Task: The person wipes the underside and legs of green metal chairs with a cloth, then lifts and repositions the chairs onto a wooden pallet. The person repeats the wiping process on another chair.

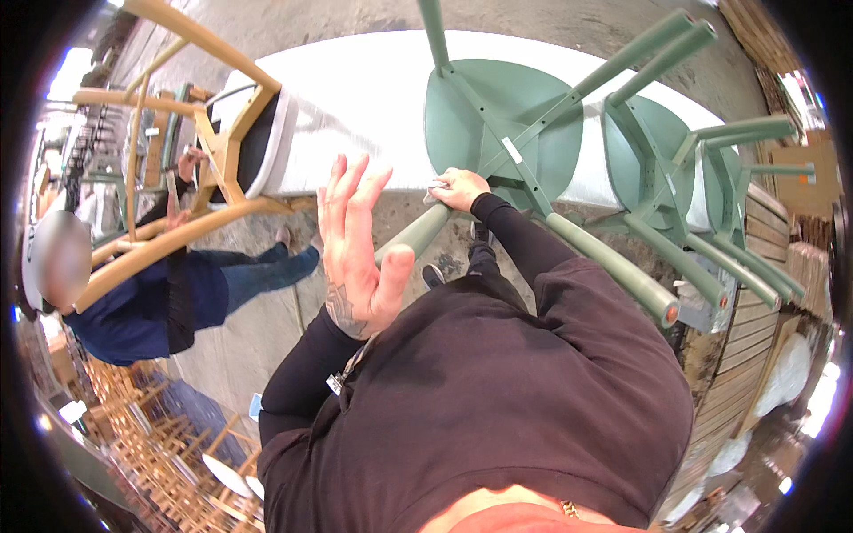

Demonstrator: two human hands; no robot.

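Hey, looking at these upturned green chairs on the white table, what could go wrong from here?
1. The right hand presses a small cloth on the nearer green chair at the white table edge; a hard push might slide it off.
2. The left hand is open and off the chair leg, so nothing steadies it.
3. Legs of the second green chair jut toward the person and could snag a sleeve.
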